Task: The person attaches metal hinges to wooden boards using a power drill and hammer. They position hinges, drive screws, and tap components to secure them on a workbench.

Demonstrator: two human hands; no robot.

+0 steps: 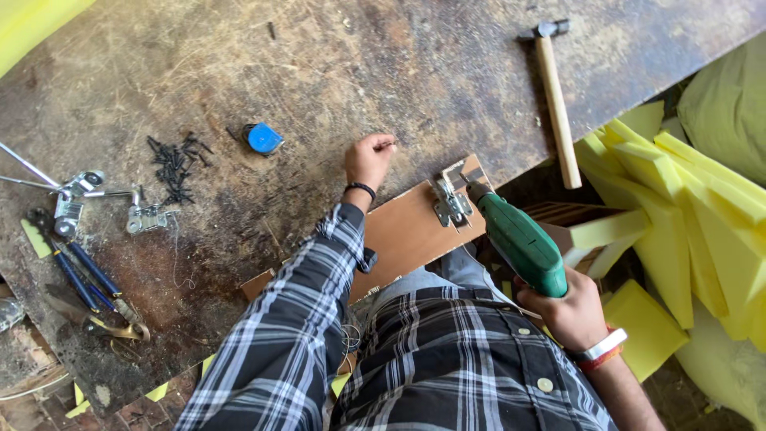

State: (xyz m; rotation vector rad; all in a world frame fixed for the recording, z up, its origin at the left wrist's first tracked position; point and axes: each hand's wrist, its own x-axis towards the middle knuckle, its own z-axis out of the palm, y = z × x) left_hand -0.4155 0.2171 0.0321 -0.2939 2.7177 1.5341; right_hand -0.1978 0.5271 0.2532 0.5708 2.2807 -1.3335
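Observation:
My right hand (573, 310) grips a green power drill (520, 243), its tip set against a metal hinge (452, 199) that lies on a brown wooden board (407, 231) across my lap. My left hand (369, 158) rests on the worn workbench (335, 72) beyond the board, fingers closed around what looks like a small dark screw. A black band sits on that wrist. My plaid shirt sleeve covers the forearm.
A pile of black screws (174, 164) and a blue tape measure (262, 138) lie left of my left hand. Metal hinges (145, 217), blue-handled pliers (84, 275) sit at the left edge. A wooden-handled hammer (556, 100) lies at the right. Yellow foam pieces (678, 215) are stacked right.

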